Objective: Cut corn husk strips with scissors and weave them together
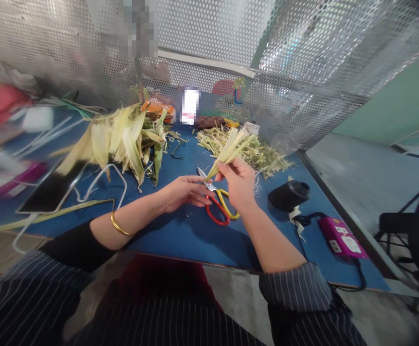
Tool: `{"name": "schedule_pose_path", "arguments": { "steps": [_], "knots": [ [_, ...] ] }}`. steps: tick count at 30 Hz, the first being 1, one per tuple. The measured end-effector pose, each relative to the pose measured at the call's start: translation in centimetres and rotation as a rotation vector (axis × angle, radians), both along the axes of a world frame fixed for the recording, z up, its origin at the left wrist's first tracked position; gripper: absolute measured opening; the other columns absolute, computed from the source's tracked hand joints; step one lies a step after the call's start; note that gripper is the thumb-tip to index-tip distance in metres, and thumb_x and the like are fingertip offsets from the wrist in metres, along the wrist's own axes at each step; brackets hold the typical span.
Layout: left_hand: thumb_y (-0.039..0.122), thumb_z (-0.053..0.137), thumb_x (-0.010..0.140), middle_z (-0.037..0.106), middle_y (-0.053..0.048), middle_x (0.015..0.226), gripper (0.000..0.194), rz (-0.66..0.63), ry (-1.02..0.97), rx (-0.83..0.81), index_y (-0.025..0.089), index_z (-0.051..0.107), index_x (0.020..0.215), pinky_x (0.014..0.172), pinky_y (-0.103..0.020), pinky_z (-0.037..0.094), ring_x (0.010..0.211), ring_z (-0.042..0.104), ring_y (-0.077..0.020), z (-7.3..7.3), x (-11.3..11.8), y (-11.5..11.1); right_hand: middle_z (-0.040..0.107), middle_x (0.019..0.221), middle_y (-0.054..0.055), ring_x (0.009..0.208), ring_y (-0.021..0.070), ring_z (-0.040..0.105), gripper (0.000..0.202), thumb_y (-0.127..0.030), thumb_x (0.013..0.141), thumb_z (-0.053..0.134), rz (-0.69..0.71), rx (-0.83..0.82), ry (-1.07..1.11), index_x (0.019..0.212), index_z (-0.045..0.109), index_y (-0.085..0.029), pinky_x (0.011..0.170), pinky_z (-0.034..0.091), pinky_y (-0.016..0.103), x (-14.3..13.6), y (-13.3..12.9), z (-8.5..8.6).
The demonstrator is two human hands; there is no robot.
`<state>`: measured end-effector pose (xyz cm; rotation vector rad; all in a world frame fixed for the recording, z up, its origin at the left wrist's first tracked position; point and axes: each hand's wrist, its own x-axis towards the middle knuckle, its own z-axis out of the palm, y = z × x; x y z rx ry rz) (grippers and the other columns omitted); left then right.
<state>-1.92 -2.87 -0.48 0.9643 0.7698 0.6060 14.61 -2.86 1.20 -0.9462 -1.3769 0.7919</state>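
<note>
Scissors (211, 187) lie on the counter (180, 240) between the hands (239, 185). Beyond the hands, husks (132, 139) lie left, shreds (260, 156) right. Right of the hands sits a socket box (342, 238)

One head-mounted camera supplies the view. It looks forward and down from the near-edge side of the bench (184, 235), at close range. Coverage extends from the striped shirt (180, 322) to the mesh screen (209, 29) at the far edge.
</note>
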Motion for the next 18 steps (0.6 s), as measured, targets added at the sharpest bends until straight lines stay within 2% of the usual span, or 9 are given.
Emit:
{"name": "schedule_pose_path", "arguments": {
  "steps": [4,7,10,13,18],
  "knots": [
    [0.033,0.066,0.080,0.072,-0.014,0.098,0.035,-0.059,0.066,0.033,0.015,0.063,0.110,0.056,-0.024,0.053,0.066,0.070,-0.0166,-0.4,0.2,-0.1,0.055,0.052,-0.004,0.048,0.0090,0.051,0.019,-0.032,0.081,0.063,0.044,-0.040,-0.120,0.069,0.060,-0.018,0.051,0.042,0.024,-0.4,-0.4,0.2],
    [0.039,0.065,0.081,0.073,-0.014,0.089,0.031,-0.017,0.126,0.079,0.011,0.066,0.094,0.057,-0.023,0.053,0.064,0.070,-0.0159,-0.7,0.4,-0.1,0.055,0.056,-0.004,0.049,0.0087,0.052,0.016,-0.032,0.079,0.065,0.015,-0.022,-0.138,0.072,0.061,-0.019,0.051,0.043,0.023,-0.5,-0.4,0.0],
    [0.037,0.066,0.080,0.074,-0.014,0.084,0.028,0.059,0.120,0.079,0.010,0.066,0.089,0.057,-0.023,0.053,0.062,0.069,-0.0151,-1.0,0.5,0.1,0.055,0.062,-0.004,0.051,0.0080,0.054,0.010,-0.028,0.079,0.063,-0.041,-0.018,-0.100,0.084,0.064,-0.019,0.053,0.045,0.023,-0.5,-0.2,-0.4],
    [0.034,0.067,0.080,0.073,-0.014,0.088,0.025,0.082,0.062,0.055,0.010,0.067,0.089,0.058,-0.022,0.054,0.062,0.069,-0.0138,-1.1,0.4,0.3,0.056,0.063,-0.005,0.052,0.0085,0.057,0.015,-0.024,0.080,0.061,-0.071,-0.057,-0.047,0.094,0.062,-0.020,0.056,0.048,0.024,-0.5,0.1,-0.8],
    [0.030,0.068,0.079,0.073,-0.014,0.090,0.023,0.059,0.001,0.002,0.010,0.067,0.089,0.060,-0.020,0.055,0.064,0.069,-0.0122,-1.0,0.2,0.3,0.057,0.063,-0.005,0.053,0.0090,0.058,0.009,-0.023,0.078,0.061,-0.096,-0.087,0.056,0.086,0.058,-0.020,0.056,0.049,0.025,-0.3,0.6,-1.4]
  ]
}}
